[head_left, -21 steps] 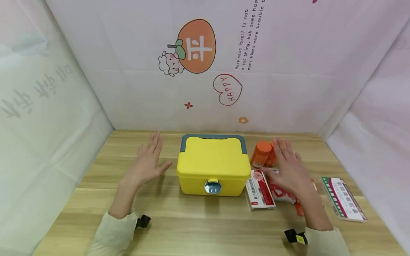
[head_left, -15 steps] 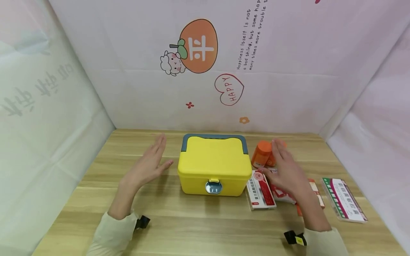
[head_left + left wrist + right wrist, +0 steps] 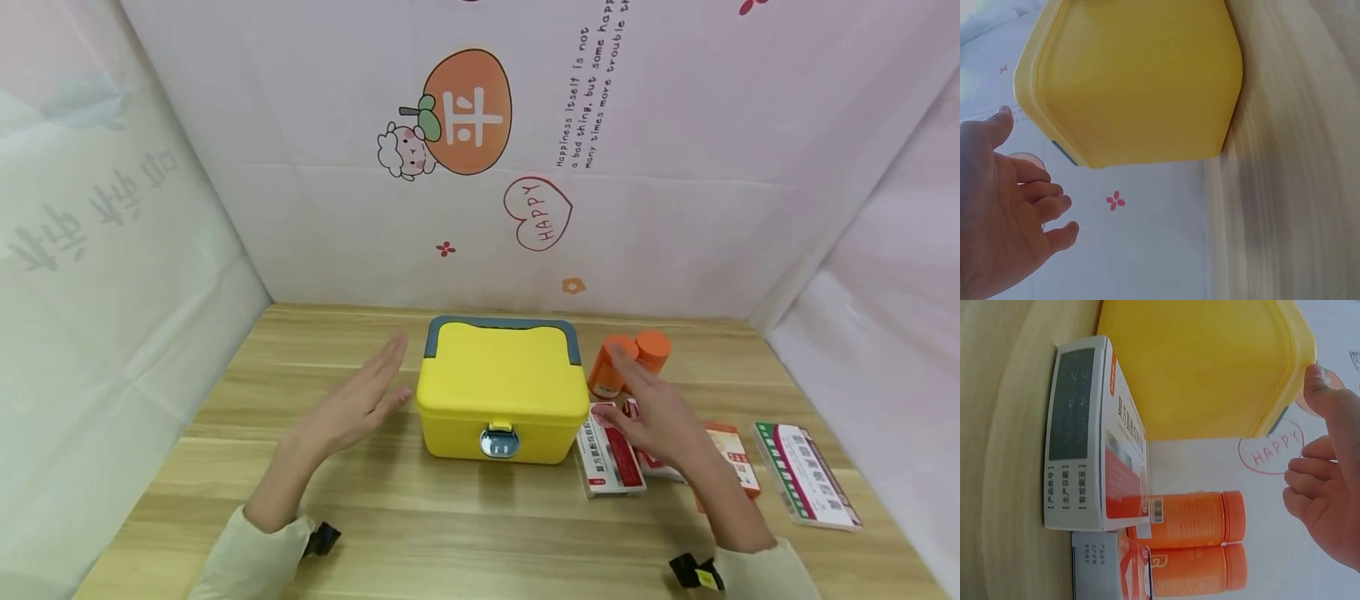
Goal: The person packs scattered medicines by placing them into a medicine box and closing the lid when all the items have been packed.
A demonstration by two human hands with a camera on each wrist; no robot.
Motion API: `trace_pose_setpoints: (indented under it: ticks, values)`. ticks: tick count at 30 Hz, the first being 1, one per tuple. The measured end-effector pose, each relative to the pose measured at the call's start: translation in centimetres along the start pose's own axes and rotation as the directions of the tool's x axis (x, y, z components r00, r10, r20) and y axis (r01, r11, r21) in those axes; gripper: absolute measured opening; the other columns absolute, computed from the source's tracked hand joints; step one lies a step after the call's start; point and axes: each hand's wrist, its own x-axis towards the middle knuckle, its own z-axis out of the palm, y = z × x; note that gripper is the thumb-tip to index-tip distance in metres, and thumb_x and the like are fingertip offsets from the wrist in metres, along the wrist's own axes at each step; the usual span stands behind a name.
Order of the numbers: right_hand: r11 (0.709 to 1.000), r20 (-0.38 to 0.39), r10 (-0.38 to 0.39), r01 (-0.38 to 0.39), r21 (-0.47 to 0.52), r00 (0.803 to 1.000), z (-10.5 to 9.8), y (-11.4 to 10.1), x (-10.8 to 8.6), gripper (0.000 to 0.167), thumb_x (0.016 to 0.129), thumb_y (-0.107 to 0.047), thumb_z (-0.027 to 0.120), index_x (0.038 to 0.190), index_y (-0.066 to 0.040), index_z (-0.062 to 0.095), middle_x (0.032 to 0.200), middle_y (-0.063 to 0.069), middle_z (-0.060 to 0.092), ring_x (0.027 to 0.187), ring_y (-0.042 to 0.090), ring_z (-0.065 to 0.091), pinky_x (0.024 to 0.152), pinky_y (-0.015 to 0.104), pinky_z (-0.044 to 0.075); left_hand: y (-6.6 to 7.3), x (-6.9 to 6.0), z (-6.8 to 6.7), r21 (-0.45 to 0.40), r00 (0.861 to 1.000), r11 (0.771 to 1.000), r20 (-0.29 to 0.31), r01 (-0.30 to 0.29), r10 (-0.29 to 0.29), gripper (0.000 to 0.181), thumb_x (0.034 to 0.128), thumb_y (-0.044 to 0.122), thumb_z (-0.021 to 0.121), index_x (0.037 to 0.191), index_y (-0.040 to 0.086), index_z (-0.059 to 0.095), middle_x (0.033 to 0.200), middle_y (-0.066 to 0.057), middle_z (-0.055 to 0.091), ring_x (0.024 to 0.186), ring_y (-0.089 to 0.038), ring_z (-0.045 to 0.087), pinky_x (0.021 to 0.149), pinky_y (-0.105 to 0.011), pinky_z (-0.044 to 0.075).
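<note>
A yellow storage box (image 3: 502,375) with a blue-grey handle (image 3: 504,322) and a clear front latch (image 3: 499,442) stands closed on the wooden table. To its left hovers my left hand (image 3: 352,408), fingers extended and apart from the box. My right hand (image 3: 663,421) is to the right of the box, above several medicine boxes, and holds nothing. In the left wrist view, the left hand (image 3: 1010,212) shows its palm with loosely bent fingers. The right wrist view has the right hand (image 3: 1329,469) beside the box's upper edge, also with nothing in it.
Two orange bottles (image 3: 609,371) stand right of the box. A white-and-red medicine box (image 3: 609,450) lies in front of them, close to the yellow box. Farther right are an orange-and-white box (image 3: 731,454) and a green-striped box (image 3: 806,475). Printed cloth (image 3: 337,242) walls off the back and sides.
Both hands have moved inward toward the yellow box, the left one rightward and the right one leftward. The second orange bottle's cap is now uncovered. The camera view has shifted slightly.
</note>
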Motion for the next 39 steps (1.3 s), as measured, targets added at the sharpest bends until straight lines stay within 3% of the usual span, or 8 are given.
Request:
trace_pose_setpoints:
  ticks: [4, 8, 13, 14, 15, 18, 26, 39]
  values:
    - [0.998, -0.038, -0.066, 0.066, 0.009, 0.997, 0.2, -0.5, -0.1, 0.088, 0.089, -0.039, 0.074, 0.159, -0.014, 0.027, 0.15, 0.022, 0.048, 0.074, 0.023, 0.059, 0.087, 0.055, 0.056, 0.3, -0.2, 0.5, -0.001, 1.0, 1.0, 0.008, -0.025, 0.025, 0.076, 0.1066, 0.044, 0.04, 0.16, 0.006, 0.001, 0.169, -0.014, 0.005, 0.155, -0.033, 0.015, 0.123, -0.053, 0.022]
    - [0.992, -0.068, -0.115, 0.118, 0.033, 0.991, 0.5, -0.9, -0.2, 0.082, 0.089, -0.036, 0.074, 0.156, -0.013, 0.034, 0.145, 0.02, 0.055, 0.062, 0.013, 0.048, 0.075, 0.042, 0.057, 0.5, -0.5, 1.0, 0.0, 0.999, 0.999, 0.008, -0.038, 0.038, 0.076, 0.1059, 0.043, 0.042, 0.16, 0.005, 0.005, 0.168, -0.015, 0.01, 0.154, -0.035, 0.019, 0.122, -0.054, 0.025]
    - [0.986, -0.073, -0.132, 0.139, 0.088, 0.988, 0.9, -1.3, -0.4, 0.079, 0.086, -0.031, 0.077, 0.152, -0.008, 0.041, 0.144, 0.018, 0.057, 0.082, 0.021, 0.067, 0.082, 0.044, 0.06, 0.9, -0.5, 1.6, 0.0, 0.998, 0.999, 0.024, -0.05, 0.05, 0.077, 0.1054, 0.043, 0.044, 0.16, 0.004, 0.006, 0.168, -0.013, 0.012, 0.154, -0.032, 0.02, 0.122, -0.051, 0.026]
    - [0.985, -0.072, -0.135, 0.142, 0.102, 0.988, 1.0, -1.4, -0.4, 0.078, 0.086, -0.03, 0.077, 0.152, -0.007, 0.042, 0.144, 0.018, 0.056, 0.095, 0.027, 0.07, 0.087, 0.047, 0.059, 0.9, -0.5, 1.7, -0.002, 0.998, 0.999, 0.026, -0.05, 0.05, 0.077, 0.1053, 0.043, 0.044, 0.16, 0.004, 0.006, 0.168, -0.012, 0.012, 0.154, -0.031, 0.02, 0.122, -0.051, 0.026]
    - [0.982, -0.077, -0.141, 0.15, 0.111, 0.987, 1.1, -1.5, -0.4, 0.077, 0.086, -0.029, 0.078, 0.151, -0.006, 0.043, 0.144, 0.018, 0.056, 0.107, 0.031, 0.07, 0.09, 0.05, 0.057, 0.9, -0.5, 1.8, -0.006, 0.998, 0.999, 0.025, -0.051, 0.051, 0.077, 0.1054, 0.043, 0.044, 0.16, 0.003, 0.007, 0.168, -0.013, 0.012, 0.154, -0.031, 0.02, 0.122, -0.05, 0.026]
    - [0.98, -0.1, -0.151, 0.162, 0.118, 0.984, 1.5, -1.6, -0.4, 0.074, 0.086, -0.027, 0.078, 0.148, -0.004, 0.046, 0.143, 0.018, 0.057, 0.122, 0.039, 0.062, 0.093, 0.052, 0.055, 1.1, -0.5, 2.0, -0.017, 0.999, 0.999, 0.021, -0.05, 0.05, 0.076, 0.1056, 0.042, 0.043, 0.16, 0.003, 0.007, 0.168, -0.013, 0.013, 0.153, -0.032, 0.022, 0.122, -0.05, 0.026]
    - [0.985, -0.116, -0.074, 0.091, 0.148, 0.991, 2.3, -2.3, -0.8, 0.076, 0.085, -0.03, 0.078, 0.15, -0.007, 0.045, 0.141, 0.017, 0.059, 0.113, 0.036, 0.068, 0.091, 0.051, 0.056, 1.4, -0.6, 2.7, -0.041, 0.999, 0.999, 0.0, -0.033, 0.033, 0.076, 0.1055, 0.04, 0.043, 0.16, 0.005, 0.005, 0.167, -0.013, 0.015, 0.152, -0.031, 0.026, 0.12, -0.049, 0.03]
    - [0.982, -0.203, -0.069, 0.103, 0.161, 0.977, 2.7, -3.0, -1.0, 0.072, 0.083, -0.018, 0.081, 0.146, -0.002, 0.049, 0.137, 0.021, 0.06, 0.121, 0.041, 0.062, 0.091, 0.05, 0.055, 2.1, -0.7, 3.7, -0.011, 0.997, 1.0, -0.077, -0.028, 0.027, 0.075, 0.1055, 0.032, 0.047, 0.16, 0.001, 0.005, 0.166, -0.018, 0.017, 0.15, -0.036, 0.029, 0.119, -0.05, 0.032]
